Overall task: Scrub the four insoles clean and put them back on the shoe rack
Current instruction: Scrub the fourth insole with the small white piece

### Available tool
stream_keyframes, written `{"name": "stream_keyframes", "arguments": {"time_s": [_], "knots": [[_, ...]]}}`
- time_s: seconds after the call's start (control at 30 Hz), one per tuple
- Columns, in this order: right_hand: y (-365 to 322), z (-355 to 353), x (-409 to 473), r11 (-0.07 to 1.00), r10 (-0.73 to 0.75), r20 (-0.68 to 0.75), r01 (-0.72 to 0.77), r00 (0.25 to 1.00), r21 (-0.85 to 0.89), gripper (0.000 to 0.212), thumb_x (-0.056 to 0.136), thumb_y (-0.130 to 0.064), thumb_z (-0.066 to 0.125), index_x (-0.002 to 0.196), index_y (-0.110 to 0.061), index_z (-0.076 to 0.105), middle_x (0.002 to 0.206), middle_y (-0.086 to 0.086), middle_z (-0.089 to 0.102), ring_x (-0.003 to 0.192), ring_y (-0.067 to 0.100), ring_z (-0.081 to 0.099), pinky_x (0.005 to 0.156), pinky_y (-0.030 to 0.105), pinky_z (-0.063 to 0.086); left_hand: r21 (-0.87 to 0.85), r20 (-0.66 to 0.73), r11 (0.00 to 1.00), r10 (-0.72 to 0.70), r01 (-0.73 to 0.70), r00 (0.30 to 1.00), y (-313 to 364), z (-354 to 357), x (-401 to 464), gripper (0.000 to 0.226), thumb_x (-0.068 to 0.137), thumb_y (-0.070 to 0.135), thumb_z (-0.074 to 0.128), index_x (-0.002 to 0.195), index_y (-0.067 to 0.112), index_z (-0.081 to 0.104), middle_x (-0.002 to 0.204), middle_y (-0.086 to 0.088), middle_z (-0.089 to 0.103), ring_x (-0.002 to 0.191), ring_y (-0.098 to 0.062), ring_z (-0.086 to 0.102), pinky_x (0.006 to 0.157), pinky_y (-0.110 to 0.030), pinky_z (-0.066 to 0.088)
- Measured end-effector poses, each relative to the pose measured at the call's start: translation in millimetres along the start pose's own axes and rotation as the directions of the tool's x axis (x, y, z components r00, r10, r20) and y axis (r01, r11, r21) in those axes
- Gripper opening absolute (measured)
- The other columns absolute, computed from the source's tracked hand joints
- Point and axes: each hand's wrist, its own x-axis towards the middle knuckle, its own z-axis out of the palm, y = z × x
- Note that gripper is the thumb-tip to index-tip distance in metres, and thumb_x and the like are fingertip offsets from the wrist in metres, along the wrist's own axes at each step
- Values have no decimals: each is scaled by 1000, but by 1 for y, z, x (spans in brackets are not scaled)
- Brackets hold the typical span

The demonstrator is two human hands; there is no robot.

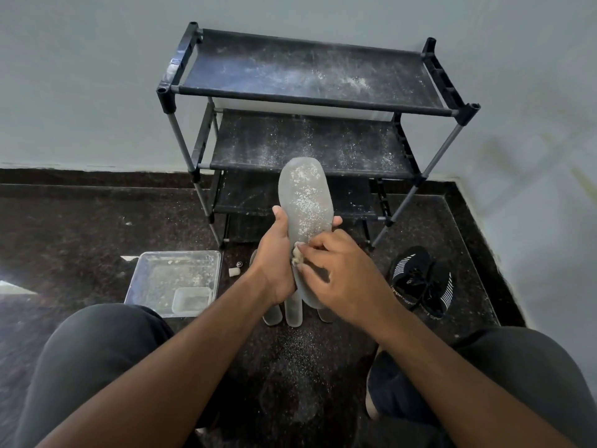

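- Here the left hand [274, 263] clasps a grey insole [307, 202] upright before the shoe rack [310, 101], toe up, long axis near vertical.
- Right hand [336, 273] pinches a small scrubber [296, 256] against it.
- Clear tray [151, 263] on the floor holds a smaller tub [191, 300].

A home, likely a room corner: a black shoe rack [310, 101] against a plain painted wall [80, 76], dark speckled stone floor [80, 227] (dusted with powder), and sneakers [420, 281] beside it.
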Motion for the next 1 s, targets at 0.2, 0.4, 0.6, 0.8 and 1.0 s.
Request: {"name": "stream_keyframes", "arguments": {"time_s": [0.2,0.4,0.6,0.8,1.0], "knots": [[-1,0,3,997,5,-53,-1,999,78,16,92,-19,70,105,-16,79,95,-6,64,95,1,46,86,20,45,20,29,1000,-1,1,1000,-1,4,-7,96,100,76,15,127,3,73,130,-15,71,118,-28,70,105,-41,53],[1,-11,-7,996,-56,130,46,990,77,14,93,-30,70,101,-25,79,86,-17,60,93,2,46,81,21,46,-37,52,999,-8,10,999,1,0,-5,100,98,80,14,136,4,67,101,-16,75,89,-26,75,80,-38,64],[-11,-4,0,997,-68,-20,69,997,32,14,93,-20,66,96,-15,79,84,-9,62,91,9,49,81,32,50,-27,18,999,21,-20,1000,1,3,-3,96,99,78,15,118,8,79,111,-13,74,93,-23,73,89,-36,61],[-7,-8,-10,993,-80,112,70,990,98,14,92,-31,70,97,-23,80,83,-17,63,87,1,45,76,22,46,-197,92,980,16,2,996,9,-10,2,104,94,85,15,133,5,67,94,-12,65,82,-21,60,80,-34,57],[-11,1,2,997,-63,-76,66,995,37,12,93,-20,68,95,-15,79,83,-8,65,86,9,50,92,30,48,-82,34,996,34,-31,999,4,-5,3,100,98,80,16,134,4,68,109,-15,74,92,-26,72,84,-37,63]]}}
